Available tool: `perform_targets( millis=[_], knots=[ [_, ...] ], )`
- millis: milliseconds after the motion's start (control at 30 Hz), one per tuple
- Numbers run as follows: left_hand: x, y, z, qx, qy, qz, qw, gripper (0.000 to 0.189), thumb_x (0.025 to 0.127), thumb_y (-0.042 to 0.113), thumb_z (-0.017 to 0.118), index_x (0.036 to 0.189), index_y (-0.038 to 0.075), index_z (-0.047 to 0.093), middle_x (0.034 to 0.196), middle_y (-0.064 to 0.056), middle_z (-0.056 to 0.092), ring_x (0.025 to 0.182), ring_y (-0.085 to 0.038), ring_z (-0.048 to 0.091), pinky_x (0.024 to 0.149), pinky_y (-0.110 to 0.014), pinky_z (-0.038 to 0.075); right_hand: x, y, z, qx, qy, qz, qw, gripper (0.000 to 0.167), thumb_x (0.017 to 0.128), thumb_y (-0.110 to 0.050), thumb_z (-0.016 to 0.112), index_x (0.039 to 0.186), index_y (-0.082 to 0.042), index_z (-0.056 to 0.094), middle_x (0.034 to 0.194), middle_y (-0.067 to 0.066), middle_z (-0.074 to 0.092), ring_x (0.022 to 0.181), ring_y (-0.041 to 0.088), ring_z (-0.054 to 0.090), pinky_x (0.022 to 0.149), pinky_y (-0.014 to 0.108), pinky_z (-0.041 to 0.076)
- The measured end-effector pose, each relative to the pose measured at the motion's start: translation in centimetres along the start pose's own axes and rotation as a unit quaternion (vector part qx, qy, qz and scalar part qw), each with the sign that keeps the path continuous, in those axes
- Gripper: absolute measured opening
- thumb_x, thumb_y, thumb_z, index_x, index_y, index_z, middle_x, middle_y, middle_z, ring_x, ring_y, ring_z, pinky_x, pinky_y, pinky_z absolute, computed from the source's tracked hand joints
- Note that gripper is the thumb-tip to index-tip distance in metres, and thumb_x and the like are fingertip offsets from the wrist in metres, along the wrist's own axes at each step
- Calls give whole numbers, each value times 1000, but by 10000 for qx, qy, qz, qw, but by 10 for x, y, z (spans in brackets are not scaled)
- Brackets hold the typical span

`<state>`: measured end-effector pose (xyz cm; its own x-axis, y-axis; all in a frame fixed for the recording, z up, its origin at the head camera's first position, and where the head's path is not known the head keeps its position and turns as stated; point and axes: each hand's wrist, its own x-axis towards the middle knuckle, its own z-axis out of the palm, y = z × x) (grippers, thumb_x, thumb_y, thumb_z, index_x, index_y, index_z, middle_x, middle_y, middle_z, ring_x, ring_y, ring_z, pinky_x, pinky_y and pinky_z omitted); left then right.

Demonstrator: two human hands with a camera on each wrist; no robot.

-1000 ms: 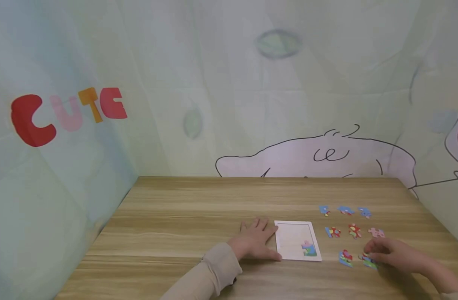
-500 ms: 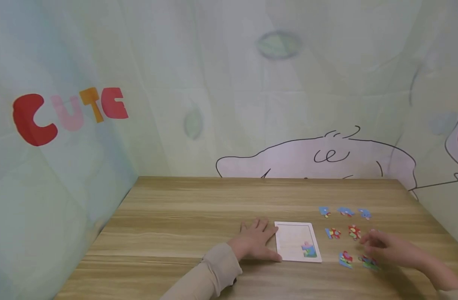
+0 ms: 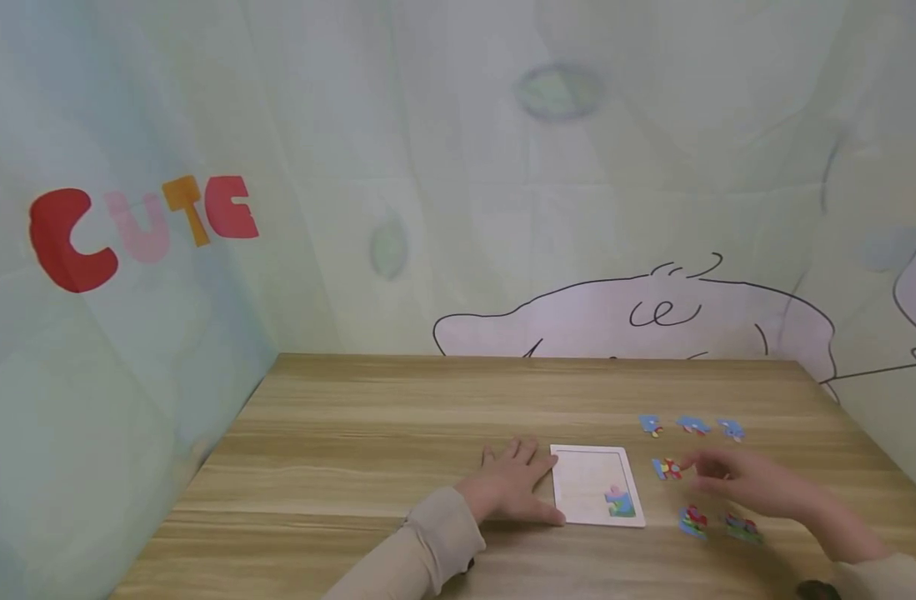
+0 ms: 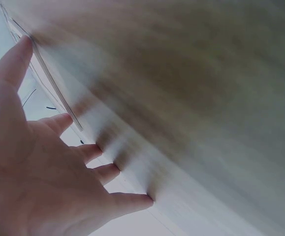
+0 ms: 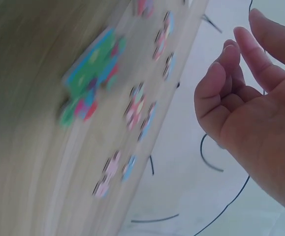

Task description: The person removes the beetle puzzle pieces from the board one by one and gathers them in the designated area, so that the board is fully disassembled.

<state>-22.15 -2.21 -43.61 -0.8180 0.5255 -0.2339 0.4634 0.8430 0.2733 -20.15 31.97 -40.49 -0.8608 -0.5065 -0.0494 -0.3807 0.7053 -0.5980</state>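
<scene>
My left hand (image 3: 510,483) lies spread on the table, its thumb and a fingertip at the left edge of a white-bordered puzzle board (image 3: 588,467). One piece (image 3: 619,503), blue, green and pink, sits in the board's lower right corner. In the left wrist view the left hand's fingers (image 4: 58,123) are straight. My right hand (image 3: 750,482) hovers over the loose pieces, fingers loosely bent. The right wrist view shows nothing in it. Its fingertips are near a red and blue piece (image 3: 667,468). The hand hides part of the middle row in the head view.
Blue pieces form a back row, among them a left one (image 3: 650,426) and a right one (image 3: 731,429). In front lie a red and blue piece (image 3: 693,521) and a green one (image 3: 743,527). A printed cloth (image 3: 458,208) stands behind the wooden table (image 3: 337,467).
My right hand has moved from the front right piece back and to the left, over the middle row. The left hand and the board stay in place.
</scene>
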Motion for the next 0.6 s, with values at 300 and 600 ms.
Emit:
perform_targets(
  millis=[300,600],
  knots=[
    [0,1,0,27,21,-30,10000,86,79,69,61,151,29,34,160,-7,21,147,-32,15,111,-66,13,18,-18,12,154,-32,-687,9975,31,94,-20,63,115,3,61,92,-8,60,82,-2,52,69,23,49],
    [0,2,-1,37,30,-60,10000,86,79,68,62,150,28,35,160,-6,21,147,-33,16,110,-66,14,34,-27,24,156,-92,-733,9971,35,91,-23,66,115,0,61,96,-4,61,83,0,53,70,22,49]
  ],
)
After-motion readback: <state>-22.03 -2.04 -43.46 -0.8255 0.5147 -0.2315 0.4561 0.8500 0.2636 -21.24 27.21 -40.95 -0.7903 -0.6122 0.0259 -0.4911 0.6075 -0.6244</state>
